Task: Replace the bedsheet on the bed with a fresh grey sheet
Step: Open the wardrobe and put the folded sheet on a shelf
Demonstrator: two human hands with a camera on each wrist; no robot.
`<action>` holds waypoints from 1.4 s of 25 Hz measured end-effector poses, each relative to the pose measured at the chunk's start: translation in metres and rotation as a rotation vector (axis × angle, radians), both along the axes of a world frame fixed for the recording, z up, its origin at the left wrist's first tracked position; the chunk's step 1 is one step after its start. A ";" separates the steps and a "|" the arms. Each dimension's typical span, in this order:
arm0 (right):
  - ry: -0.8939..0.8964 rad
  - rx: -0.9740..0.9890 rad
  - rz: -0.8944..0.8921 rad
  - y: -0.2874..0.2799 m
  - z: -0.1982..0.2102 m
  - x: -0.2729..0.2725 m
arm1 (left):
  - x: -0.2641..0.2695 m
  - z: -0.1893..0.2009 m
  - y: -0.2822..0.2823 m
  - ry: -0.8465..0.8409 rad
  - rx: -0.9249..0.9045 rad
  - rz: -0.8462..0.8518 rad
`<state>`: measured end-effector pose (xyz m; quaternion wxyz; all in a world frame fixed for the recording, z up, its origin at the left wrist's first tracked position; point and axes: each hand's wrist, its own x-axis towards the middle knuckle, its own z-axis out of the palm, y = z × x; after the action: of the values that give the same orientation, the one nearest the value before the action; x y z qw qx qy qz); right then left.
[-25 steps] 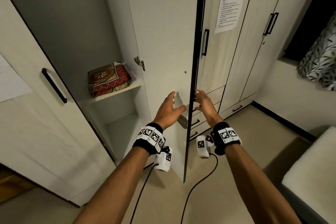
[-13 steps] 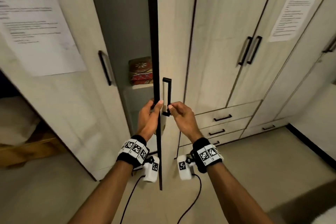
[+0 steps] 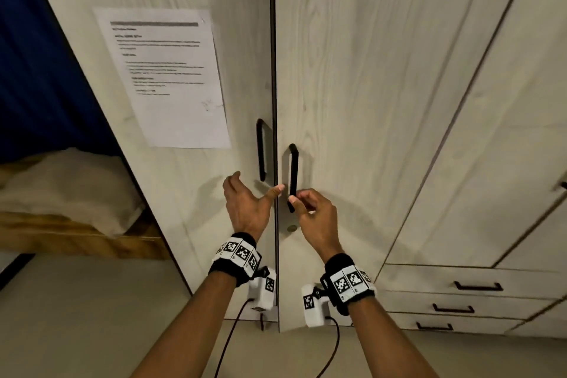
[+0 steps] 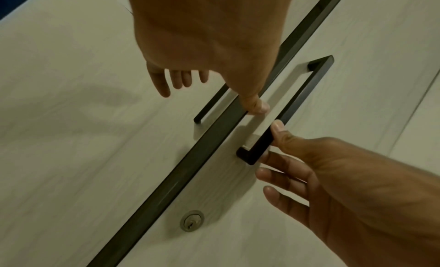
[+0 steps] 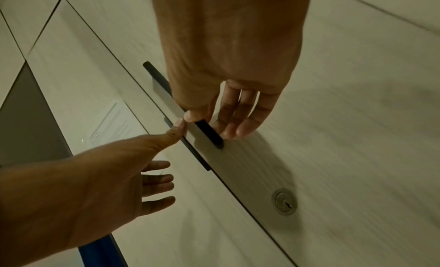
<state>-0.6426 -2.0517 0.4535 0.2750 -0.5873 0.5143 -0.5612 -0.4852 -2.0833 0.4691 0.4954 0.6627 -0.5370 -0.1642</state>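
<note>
Cupboard doors [image 3: 352, 86] stand shut before both hands. Right hand [image 3: 313, 218] pinches the black handle [image 3: 293, 175]; left hand [image 3: 245, 209] is spread open beside it. No grey sheet shows yet, so nearly everything is left.

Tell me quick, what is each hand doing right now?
Left hand: open, holding nothing.
Right hand: fingers and thumb curled round the black door handle.

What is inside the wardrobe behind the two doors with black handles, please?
Nothing inside can be seen. Both doors, left door and right door, are closed, with only a dark seam between them. The right hand holds the right handle; the left hand is open at the seam.
</note>
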 end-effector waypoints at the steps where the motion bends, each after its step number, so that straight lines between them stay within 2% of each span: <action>1: 0.004 -0.007 -0.006 -0.013 0.001 0.003 | 0.001 0.001 -0.013 -0.028 0.001 0.023; 5: 0.055 -0.052 -0.020 -0.058 -0.001 0.007 | -0.002 0.005 -0.053 -0.065 -0.016 0.060; 8: 0.072 -0.076 -0.024 -0.084 -0.003 0.009 | -0.007 0.006 -0.073 -0.053 -0.071 0.154; 15: 0.030 -0.186 0.018 -0.096 -0.011 0.007 | -0.012 -0.002 -0.079 -0.089 -0.152 0.199; 18: -0.011 -0.191 0.016 -0.095 -0.012 0.007 | -0.016 -0.002 -0.075 -0.066 -0.112 0.199; 22: -0.039 -0.225 -0.142 -0.073 -0.027 0.019 | -0.007 -0.020 -0.052 -0.012 0.040 0.121; 24: -0.071 -0.223 -0.110 -0.050 -0.042 0.035 | 0.009 -0.040 -0.026 -0.047 0.160 0.099; 29: 0.051 -0.055 0.203 0.014 -0.088 0.099 | 0.075 -0.094 0.082 -0.116 0.383 0.144; 32: 0.173 0.037 0.469 0.075 -0.109 0.155 | 0.127 -0.118 0.187 -0.118 0.524 0.253; 35: 0.373 0.127 0.756 0.151 -0.134 0.206 | 0.174 -0.153 0.331 -0.059 0.726 0.381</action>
<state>-0.4363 -1.9006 0.3193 0.3992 -0.8079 0.3373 -0.2725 -0.3111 -1.7523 0.3161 0.2353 0.8865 -0.3260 -0.2292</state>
